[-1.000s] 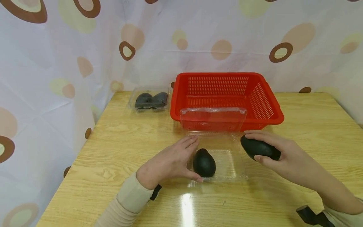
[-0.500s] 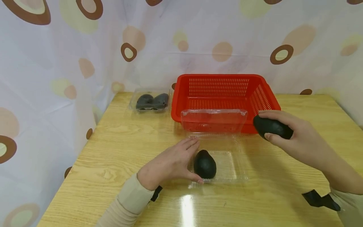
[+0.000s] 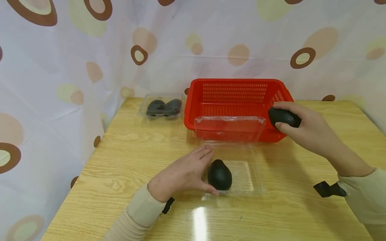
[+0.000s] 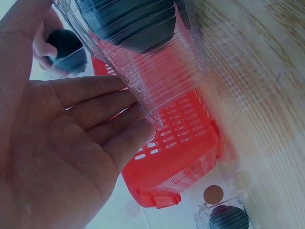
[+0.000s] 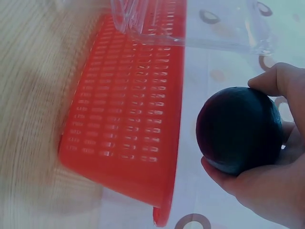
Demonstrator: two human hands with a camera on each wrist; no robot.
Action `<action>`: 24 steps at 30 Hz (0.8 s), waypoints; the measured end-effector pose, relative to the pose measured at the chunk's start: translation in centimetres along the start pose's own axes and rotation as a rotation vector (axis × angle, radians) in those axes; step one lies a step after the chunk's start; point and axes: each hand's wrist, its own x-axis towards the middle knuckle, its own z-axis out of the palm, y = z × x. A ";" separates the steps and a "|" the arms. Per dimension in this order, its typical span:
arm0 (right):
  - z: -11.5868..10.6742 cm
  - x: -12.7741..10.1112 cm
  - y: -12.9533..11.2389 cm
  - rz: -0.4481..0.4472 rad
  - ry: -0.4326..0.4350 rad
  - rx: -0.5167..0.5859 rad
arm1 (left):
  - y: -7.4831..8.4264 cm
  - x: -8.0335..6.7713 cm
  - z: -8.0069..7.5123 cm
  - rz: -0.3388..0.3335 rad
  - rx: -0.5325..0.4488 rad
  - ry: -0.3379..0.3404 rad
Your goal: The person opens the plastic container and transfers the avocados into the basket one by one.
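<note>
My right hand [image 3: 313, 130] grips a dark avocado [image 3: 283, 117] above the right end of the red basket [image 3: 193, 120], thumb on the near side and fingers on the far side. In the right wrist view the avocado [image 5: 238, 129] shows its rounded end, beside the basket's rim. A clear plastic clamshell box [image 3: 243, 175] stands in front of the basket, its lid [image 3: 230, 129] raised. Another dark avocado [image 3: 219, 175] lies in its left half. My left hand [image 3: 187, 174] holds the box's left side, thumb at the front edge and fingertips toward the hinge.
A closed clear box [image 3: 143, 107] with two dark avocados stands at the back left of the wooden table [image 3: 135, 160], left of the basket. A patterned cloth [image 3: 211, 43] hangs behind the table.
My right hand has lifted the avocado from beside the clamshell box up and back, over the basket's right end. The left hand and box have stayed in place.
</note>
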 end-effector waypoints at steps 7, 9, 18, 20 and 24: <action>1.0 2.3 0.4 -0.011 -0.046 -0.010 | 0.0 0.0 0.0 -0.001 0.001 -0.004; 1.5 2.9 0.6 -0.018 -0.061 -0.012 | 0.0 0.0 0.1 -0.004 0.000 -0.009; 3.1 4.8 1.5 -0.022 -0.161 -0.039 | 0.0 0.1 0.1 -0.004 0.000 -0.008; 3.3 5.2 1.8 -0.027 -0.197 -0.053 | 0.0 0.1 0.1 -0.003 0.000 -0.005; 3.9 5.8 2.2 -0.059 -0.258 -0.086 | -0.1 0.1 0.1 -0.011 -0.001 -0.006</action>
